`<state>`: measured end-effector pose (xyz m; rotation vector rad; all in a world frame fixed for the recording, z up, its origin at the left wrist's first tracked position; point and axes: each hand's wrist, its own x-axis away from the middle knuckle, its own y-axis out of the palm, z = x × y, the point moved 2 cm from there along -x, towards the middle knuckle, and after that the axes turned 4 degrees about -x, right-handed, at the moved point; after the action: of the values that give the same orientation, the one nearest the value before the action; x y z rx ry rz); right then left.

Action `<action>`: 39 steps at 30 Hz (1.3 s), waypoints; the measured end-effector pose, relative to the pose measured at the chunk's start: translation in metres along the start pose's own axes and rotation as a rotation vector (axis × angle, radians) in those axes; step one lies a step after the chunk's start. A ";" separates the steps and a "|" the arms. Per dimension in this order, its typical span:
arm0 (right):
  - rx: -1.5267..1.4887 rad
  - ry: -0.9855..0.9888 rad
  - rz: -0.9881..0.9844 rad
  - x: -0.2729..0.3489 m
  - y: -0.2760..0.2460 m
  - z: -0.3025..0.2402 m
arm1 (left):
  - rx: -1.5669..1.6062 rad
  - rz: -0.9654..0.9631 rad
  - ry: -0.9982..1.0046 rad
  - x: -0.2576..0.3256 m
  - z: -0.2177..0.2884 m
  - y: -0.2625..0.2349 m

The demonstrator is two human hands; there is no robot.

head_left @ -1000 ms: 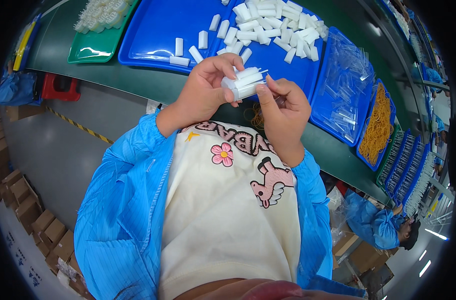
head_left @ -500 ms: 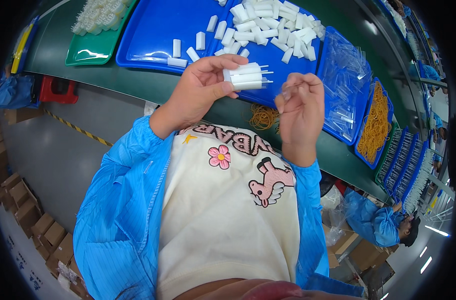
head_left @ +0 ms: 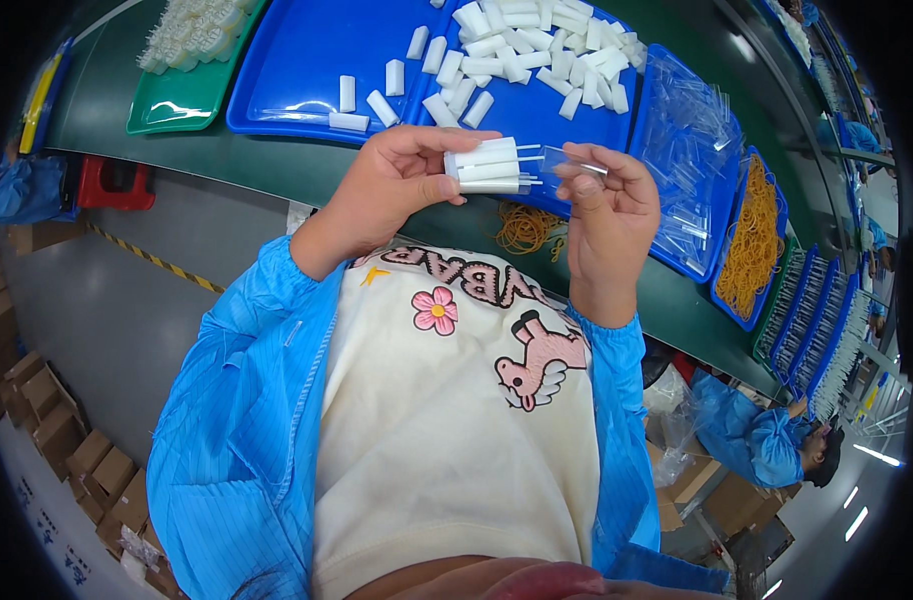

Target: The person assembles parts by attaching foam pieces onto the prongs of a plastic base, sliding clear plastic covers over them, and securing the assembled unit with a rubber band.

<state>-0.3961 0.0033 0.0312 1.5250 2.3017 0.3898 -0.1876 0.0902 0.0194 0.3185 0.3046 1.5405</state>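
Observation:
My left hand point(head_left: 397, 190) is closed around a bundle of white foam-like blocks point(head_left: 489, 168), held above the table's near edge. Thin pale rods stick out from the bundle's right end. Facing those rods, my right hand point(head_left: 615, 215) pinches a clear plastic piece point(head_left: 557, 160) between thumb and fingers. The piece's left edge lies close to the rod tips; whether they touch, I cannot tell. Beyond my hands, a blue tray point(head_left: 297, 70) carries many loose white blocks point(head_left: 517, 48), piled toward its right side.
To the right, blue trays hold clear plastic pieces point(head_left: 682, 130) and yellow rubber bands point(head_left: 747, 245). More rubber bands point(head_left: 525, 228) lie near my body. A green tray point(head_left: 182, 105) with white parts stands at the left. Another person point(head_left: 752, 425) in blue sits at the right.
My right hand has turned and the clear piece in its fingers now shows plainly, close to the rods. The bundle has tilted and shifted slightly downward in view.

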 end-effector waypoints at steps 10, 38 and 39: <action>0.033 -0.069 -0.106 0.008 0.010 0.004 | 0.065 -0.037 0.090 -0.001 -0.011 -0.005; 0.078 0.052 -0.098 0.005 0.009 0.025 | -0.141 -0.087 0.031 -0.005 0.002 -0.005; 0.075 0.079 -0.030 0.006 0.014 0.022 | -0.113 -0.091 0.044 -0.006 0.002 -0.005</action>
<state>-0.3771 0.0154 0.0160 1.5342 2.4221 0.3662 -0.1828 0.0844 0.0191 0.1803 0.2615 1.4702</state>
